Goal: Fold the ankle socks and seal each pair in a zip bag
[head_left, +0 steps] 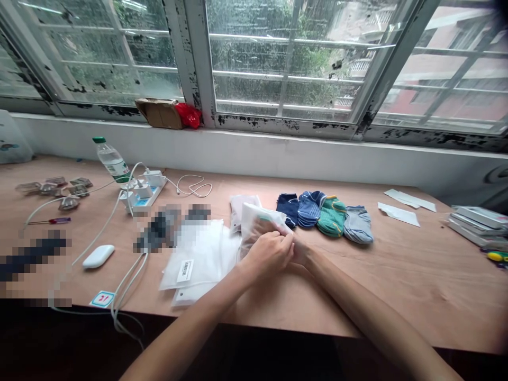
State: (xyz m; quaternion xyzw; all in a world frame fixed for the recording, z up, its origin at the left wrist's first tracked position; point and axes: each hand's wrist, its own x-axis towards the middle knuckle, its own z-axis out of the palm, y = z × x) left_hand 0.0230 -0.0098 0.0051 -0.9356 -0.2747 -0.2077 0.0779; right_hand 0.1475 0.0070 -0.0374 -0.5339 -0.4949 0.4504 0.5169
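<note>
A card (pixel 102 299) reads "21"; further right, flat bags (pixel 208 248) carry a barcode label (pixel 184 270) too small to read. Mid-tabletop (pixel 400 280), the left hand (pixel 270 251) pinches a frosted bag (pixel 257 225), seemingly working its opening, which calls for steadying the edge; the mostly hidden right hand's (pixel 300 248) grip I cannot tell. Socks (pixel 331 217) lie beyond.

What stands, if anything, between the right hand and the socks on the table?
In this view, the frosted bag partly overlaps the navy socks. Between the right hand and the green socks, nothing visible stands; only bare tabletop shows.
</note>
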